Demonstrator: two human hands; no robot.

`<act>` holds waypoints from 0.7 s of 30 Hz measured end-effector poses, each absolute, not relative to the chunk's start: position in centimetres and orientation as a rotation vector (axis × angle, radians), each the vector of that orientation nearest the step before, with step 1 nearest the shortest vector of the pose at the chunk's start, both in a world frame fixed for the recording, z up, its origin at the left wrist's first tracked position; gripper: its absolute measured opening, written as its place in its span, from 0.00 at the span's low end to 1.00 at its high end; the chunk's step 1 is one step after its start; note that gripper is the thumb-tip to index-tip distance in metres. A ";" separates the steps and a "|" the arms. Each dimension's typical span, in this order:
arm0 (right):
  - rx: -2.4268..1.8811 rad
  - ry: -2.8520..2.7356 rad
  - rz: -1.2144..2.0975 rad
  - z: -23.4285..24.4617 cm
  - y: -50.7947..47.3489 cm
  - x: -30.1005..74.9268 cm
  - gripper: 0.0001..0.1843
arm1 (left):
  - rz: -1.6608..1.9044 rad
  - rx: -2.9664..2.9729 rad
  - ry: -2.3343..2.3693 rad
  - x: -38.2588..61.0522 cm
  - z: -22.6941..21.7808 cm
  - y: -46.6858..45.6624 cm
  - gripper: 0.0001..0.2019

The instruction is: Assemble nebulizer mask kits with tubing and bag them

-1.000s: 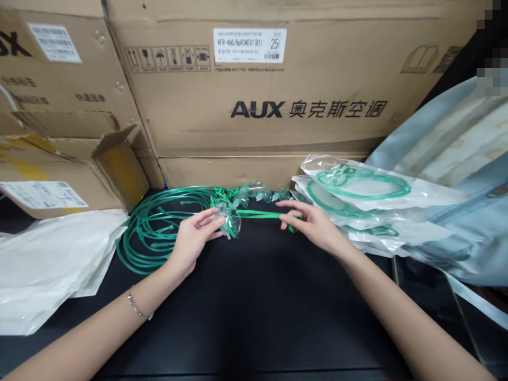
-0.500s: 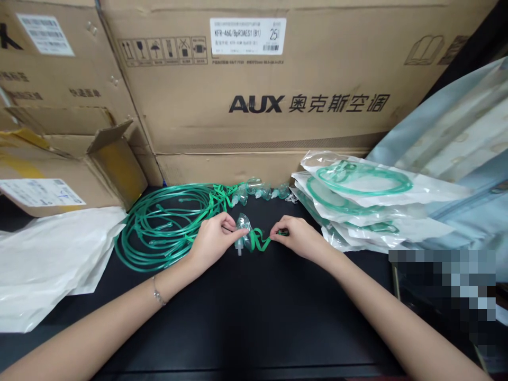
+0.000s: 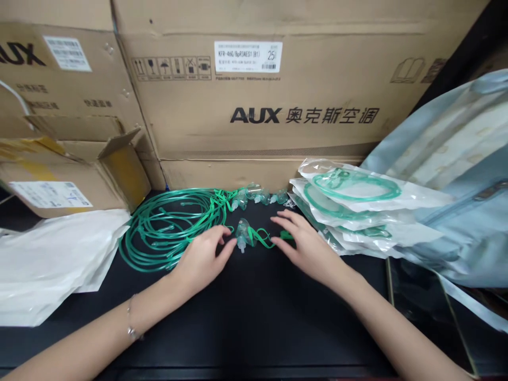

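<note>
Taking the mask as your clock's centre, the big cardboard carton (image 3: 262,140) closes off twelve, and the black table (image 3: 254,323) runs down to you at six. The light-blue bag (image 3: 472,211) leans at about three, the stack of clear packets (image 3: 377,209) lies just short of it, towards two, and the coil of green tubing (image 3: 169,228) spreads at nine. Your left hand (image 3: 206,254) is just beside the mask, between eight and nine, thumb and fingertips apart with nothing pinched between them. Your right hand (image 3: 309,243) is at three, fingers spread over the far end of the strap; nothing looks clamped there, though you cannot tell whether a fingertip touches it. A short row of similar masks (image 3: 262,197) sits at one. The clear mask (image 3: 243,233) itself rests on the table between your hands, spout towards six, its green strap (image 3: 262,238) trailing in loose loops to three. The step in hand seems to be settling mask and strap on the table; your next move probably calls for a light touch, clear of those loops, so that neither piece gets dragged.
</note>
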State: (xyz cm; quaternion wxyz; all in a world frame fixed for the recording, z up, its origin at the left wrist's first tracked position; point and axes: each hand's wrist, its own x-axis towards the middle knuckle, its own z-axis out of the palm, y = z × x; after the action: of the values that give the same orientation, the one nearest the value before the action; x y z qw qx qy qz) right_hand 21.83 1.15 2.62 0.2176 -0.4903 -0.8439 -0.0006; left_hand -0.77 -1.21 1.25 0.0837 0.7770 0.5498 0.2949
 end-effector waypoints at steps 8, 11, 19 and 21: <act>-0.989 -2.823 0.155 -0.3 -3.4 21.6 0.30 | 0.371 2.684 1.418 -2.4 -1.8 -3.8 0.29; -1.055 -2.845 0.256 -0.7 -3.2 21.7 0.29 | 0.336 2.689 1.412 -2.4 -2.0 -3.7 0.28; -1.079 -2.884 0.276 -0.6 -3.1 21.5 0.29 | 0.273 2.723 1.429 -2.3 -2.1 -3.7 0.29; -1.079 -2.879 0.268 -0.6 -3.2 21.5 0.29 | 0.269 2.732 1.434 -2.3 -2.2 -3.7 0.29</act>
State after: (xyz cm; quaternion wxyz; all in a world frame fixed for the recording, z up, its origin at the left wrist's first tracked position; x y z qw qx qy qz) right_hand 21.51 -3.18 -0.64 0.0278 -0.3494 -0.9325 0.0868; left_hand -2.30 -3.74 -2.16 0.0222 0.8818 0.4630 0.0868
